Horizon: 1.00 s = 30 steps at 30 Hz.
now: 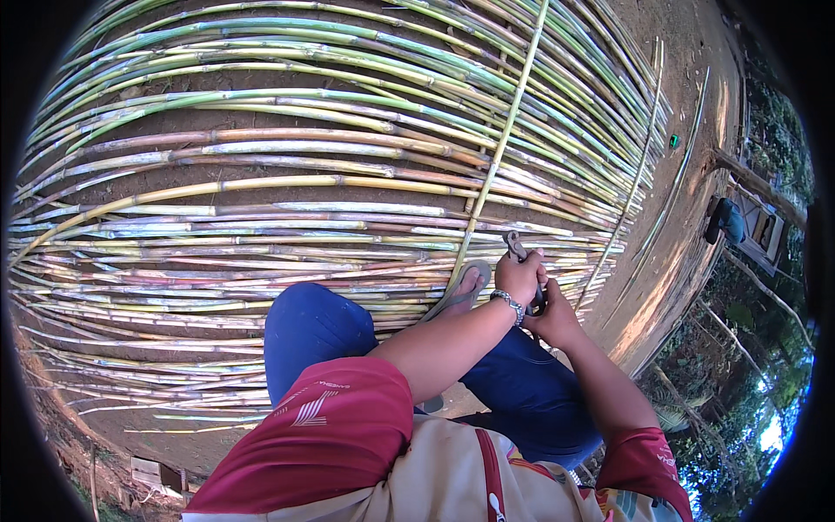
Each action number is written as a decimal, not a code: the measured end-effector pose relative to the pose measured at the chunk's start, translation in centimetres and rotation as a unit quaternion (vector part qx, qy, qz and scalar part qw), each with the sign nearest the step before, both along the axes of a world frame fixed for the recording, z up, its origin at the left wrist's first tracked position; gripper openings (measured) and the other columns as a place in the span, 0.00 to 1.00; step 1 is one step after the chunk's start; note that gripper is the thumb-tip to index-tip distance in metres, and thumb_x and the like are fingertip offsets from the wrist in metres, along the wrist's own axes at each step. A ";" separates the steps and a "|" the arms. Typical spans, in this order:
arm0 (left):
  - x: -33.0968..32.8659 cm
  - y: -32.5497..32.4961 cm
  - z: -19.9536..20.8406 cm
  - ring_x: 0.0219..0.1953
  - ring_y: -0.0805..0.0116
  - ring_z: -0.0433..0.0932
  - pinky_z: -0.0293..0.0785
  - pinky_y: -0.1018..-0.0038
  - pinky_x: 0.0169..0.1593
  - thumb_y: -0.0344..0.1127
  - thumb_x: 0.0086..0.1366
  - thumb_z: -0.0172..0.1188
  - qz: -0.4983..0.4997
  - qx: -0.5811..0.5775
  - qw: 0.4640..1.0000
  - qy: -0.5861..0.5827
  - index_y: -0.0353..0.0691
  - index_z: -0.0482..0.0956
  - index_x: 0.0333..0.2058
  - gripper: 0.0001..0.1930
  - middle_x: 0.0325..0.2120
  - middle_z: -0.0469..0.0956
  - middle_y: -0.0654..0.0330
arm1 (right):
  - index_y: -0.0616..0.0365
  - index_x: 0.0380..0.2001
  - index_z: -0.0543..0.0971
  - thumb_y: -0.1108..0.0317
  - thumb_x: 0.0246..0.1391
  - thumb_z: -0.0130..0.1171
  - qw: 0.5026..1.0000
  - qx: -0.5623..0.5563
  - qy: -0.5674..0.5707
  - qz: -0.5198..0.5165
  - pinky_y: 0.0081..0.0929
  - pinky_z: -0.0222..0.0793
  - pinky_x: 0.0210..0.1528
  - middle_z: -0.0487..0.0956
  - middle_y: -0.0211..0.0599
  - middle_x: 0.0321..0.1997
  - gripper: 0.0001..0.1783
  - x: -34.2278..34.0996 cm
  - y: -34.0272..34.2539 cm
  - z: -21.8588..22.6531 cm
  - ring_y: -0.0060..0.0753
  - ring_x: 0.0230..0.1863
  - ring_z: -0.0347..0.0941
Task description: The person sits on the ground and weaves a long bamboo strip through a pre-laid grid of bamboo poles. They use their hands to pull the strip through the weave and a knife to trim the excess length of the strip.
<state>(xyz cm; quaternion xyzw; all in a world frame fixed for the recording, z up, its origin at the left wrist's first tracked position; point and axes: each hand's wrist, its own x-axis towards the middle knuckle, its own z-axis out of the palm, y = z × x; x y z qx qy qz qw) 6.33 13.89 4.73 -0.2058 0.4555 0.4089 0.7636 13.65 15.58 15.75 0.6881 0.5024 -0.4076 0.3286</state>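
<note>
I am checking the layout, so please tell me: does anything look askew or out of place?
Most poles run side by side, but one long pole lies crosswise over them, and a second crosses near their right ends. A yellow pole slants over its neighbours at left.

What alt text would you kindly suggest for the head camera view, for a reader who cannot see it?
A person's left hand grips a dark, pliers-like tool, with the right hand close beside it, above long rows of green, yellow and brown cane-like stalks laid on bare ground. The person wears a red-and-beige shirt and blue trousers.
</note>
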 end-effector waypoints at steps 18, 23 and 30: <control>-27.7 12.9 14.9 0.35 0.63 0.80 0.81 0.60 0.49 0.50 0.76 0.58 0.211 0.442 0.849 0.197 0.38 0.77 0.38 0.18 0.29 0.77 0.60 | 0.60 0.66 0.73 0.57 0.54 0.74 0.925 -0.135 0.346 0.074 0.27 0.75 0.40 0.84 0.32 0.42 0.39 -10.5 18.4 8.7 0.24 0.39 0.78; -32.5 9.9 16.0 0.33 0.64 0.74 0.75 0.59 0.49 0.51 0.79 0.53 0.305 0.351 0.866 0.183 0.42 0.74 0.37 0.17 0.28 0.72 0.62 | 0.55 0.68 0.69 0.51 0.74 0.50 0.836 -0.081 0.493 -0.226 0.32 0.84 0.43 0.81 0.35 0.44 0.28 -14.7 14.5 6.9 0.25 0.40 0.81; -34.8 8.2 17.2 0.36 0.62 0.73 0.74 0.57 0.49 0.43 0.80 0.50 0.443 0.206 0.846 0.211 0.42 0.73 0.38 0.13 0.31 0.73 0.61 | 0.61 0.58 0.79 0.63 0.68 0.62 0.846 0.000 0.512 0.150 0.32 0.76 0.58 0.84 0.36 0.51 0.19 -14.6 12.0 11.5 0.28 0.51 0.80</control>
